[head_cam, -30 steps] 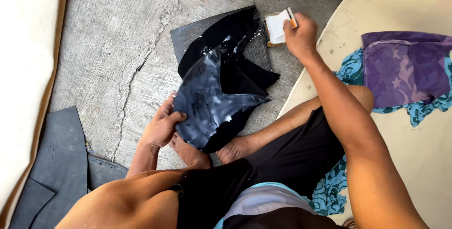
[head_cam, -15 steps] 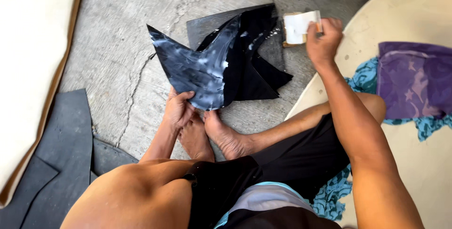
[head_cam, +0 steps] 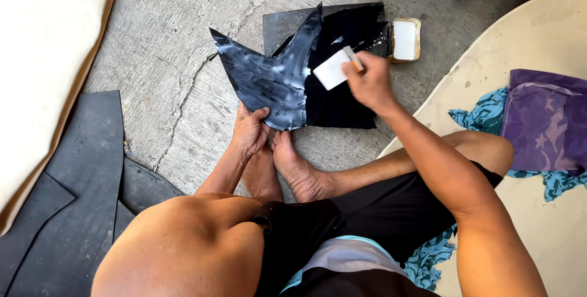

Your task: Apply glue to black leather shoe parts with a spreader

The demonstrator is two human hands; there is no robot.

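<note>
Glue is what I am worrying about most: my right hand (head_cam: 369,82) is pinching a small white spreader (head_cam: 333,69) between thumb and fingers, and if I am tilting it too far the wet white stuff could be dripping off onto the black pieces (head_cam: 342,89) lying flat on the floor (head_cam: 165,71) underneath, or onto my feet (head_cam: 287,168) just below. My left hand (head_cam: 249,131) is clamped on the bottom corner of the dark sheet (head_cam: 269,80), thumb over the front, holding it upright and slightly curled; that grip is only on one corner, so the sheet could be flopping forward or folding onto its own smeared face, I judge. The sheet is standing just left of my right hand, its coated side turned toward the spreader, the two nearly touching. The open tin (head_cam: 405,39) of white glue is sitting on the floor beyond my right hand, near enough that a careless swing of my wrist could be tipping it.
</note>
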